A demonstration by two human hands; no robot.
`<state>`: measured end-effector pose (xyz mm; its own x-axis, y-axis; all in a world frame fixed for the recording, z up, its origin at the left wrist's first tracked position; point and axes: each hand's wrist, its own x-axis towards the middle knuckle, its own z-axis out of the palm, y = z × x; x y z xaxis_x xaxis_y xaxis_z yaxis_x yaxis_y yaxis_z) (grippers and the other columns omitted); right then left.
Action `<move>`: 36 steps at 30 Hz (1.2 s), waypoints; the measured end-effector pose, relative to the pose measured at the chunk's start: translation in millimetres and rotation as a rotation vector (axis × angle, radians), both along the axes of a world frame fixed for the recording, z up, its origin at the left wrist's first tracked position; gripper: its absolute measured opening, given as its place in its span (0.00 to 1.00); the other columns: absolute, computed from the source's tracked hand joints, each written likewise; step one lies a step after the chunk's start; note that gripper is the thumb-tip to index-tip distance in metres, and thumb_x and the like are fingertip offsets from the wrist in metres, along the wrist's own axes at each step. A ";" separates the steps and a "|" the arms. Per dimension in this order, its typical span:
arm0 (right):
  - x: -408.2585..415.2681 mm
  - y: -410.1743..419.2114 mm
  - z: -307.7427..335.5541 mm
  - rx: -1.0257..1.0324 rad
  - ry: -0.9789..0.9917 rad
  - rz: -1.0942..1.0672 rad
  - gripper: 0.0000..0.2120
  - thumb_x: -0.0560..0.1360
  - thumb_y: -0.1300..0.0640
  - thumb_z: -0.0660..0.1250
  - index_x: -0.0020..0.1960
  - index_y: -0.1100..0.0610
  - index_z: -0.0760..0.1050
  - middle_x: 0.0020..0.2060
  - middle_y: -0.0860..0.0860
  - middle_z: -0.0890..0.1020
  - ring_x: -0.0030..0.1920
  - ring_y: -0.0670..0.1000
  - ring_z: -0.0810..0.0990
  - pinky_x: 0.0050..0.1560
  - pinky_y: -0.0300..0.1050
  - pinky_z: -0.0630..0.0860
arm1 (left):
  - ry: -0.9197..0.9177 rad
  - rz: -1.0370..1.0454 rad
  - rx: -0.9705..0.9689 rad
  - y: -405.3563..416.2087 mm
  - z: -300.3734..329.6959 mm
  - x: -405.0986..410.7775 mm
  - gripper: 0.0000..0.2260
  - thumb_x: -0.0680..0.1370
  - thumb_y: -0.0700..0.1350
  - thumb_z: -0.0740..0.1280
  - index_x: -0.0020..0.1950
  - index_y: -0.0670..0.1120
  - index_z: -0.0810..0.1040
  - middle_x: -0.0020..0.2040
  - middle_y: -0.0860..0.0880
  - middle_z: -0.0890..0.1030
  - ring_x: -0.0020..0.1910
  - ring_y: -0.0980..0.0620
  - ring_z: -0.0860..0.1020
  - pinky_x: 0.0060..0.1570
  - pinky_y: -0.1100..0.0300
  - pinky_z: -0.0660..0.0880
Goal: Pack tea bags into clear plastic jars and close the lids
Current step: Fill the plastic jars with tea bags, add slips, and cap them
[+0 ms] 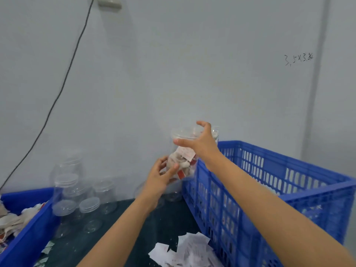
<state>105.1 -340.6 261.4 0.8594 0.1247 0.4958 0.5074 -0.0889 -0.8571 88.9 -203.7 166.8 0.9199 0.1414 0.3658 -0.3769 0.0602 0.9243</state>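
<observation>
Clear plastic makes up the jar (184, 162) held up in the air above the dark table (119, 234), at the near-left corner of the tall blue slatted crate (269, 189). Tea bags (181, 164) with white and red tags fill its lower part. The right hand (200, 140) grips the transparent lid (183, 132) on top of the jar, thumb curled along the lid's near edge and fingers arched over its far side. The left hand (160, 175) holds the jar's lower body from the left, thumb and fingertips pressed around the wall.

On the table to the left stands a cluster of empty clear jars (77, 191), some lidded, some stacked or leaning, close against the pale wall (173, 64). At the far left edge sits a low blue tray (28, 236) holding a heap of loose tea bags (11, 220). Near the bottom, just left of the crate, lies a scatter of white paper tags (185, 251). A black cable (63, 81) hangs down the wall, and handwritten numbers (298, 58) mark the wall on the right.
</observation>
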 end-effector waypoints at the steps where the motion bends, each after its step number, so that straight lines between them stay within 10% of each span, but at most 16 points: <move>1: 7.3 -9.8 7.2 0.005 0.007 -0.013 0.44 0.65 0.58 0.80 0.72 0.54 0.56 0.63 0.56 0.70 0.63 0.54 0.72 0.65 0.48 0.70 | -0.030 0.048 0.072 -8.8 9.8 9.2 0.19 0.72 0.48 0.72 0.62 0.48 0.73 0.61 0.48 0.79 0.54 0.52 0.81 0.51 0.59 0.79; 6: 42.4 -53.2 25.6 0.015 0.015 -0.042 0.44 0.66 0.60 0.79 0.72 0.53 0.55 0.58 0.54 0.69 0.57 0.51 0.72 0.53 0.42 0.69 | -0.086 0.147 0.366 -47.7 39.2 49.8 0.27 0.70 0.52 0.75 0.65 0.48 0.71 0.59 0.55 0.76 0.58 0.56 0.74 0.57 0.61 0.71; 22: 115.7 -90.9 8.4 0.006 0.118 -0.156 0.45 0.65 0.55 0.79 0.72 0.52 0.54 0.66 0.58 0.70 0.64 0.57 0.71 0.60 0.51 0.71 | -0.011 0.138 0.481 -90.5 28.3 110.9 0.26 0.72 0.56 0.73 0.66 0.49 0.72 0.62 0.53 0.76 0.62 0.54 0.74 0.60 0.60 0.70; 36: 132.8 -130.8 29.2 -0.078 0.057 -0.264 0.43 0.65 0.60 0.78 0.72 0.52 0.56 0.67 0.59 0.67 0.66 0.59 0.69 0.67 0.56 0.69 | -0.057 0.081 0.650 -128.0 52.6 120.9 0.23 0.77 0.31 0.57 0.70 0.47 0.71 0.65 0.48 0.76 0.64 0.49 0.74 0.57 0.62 0.70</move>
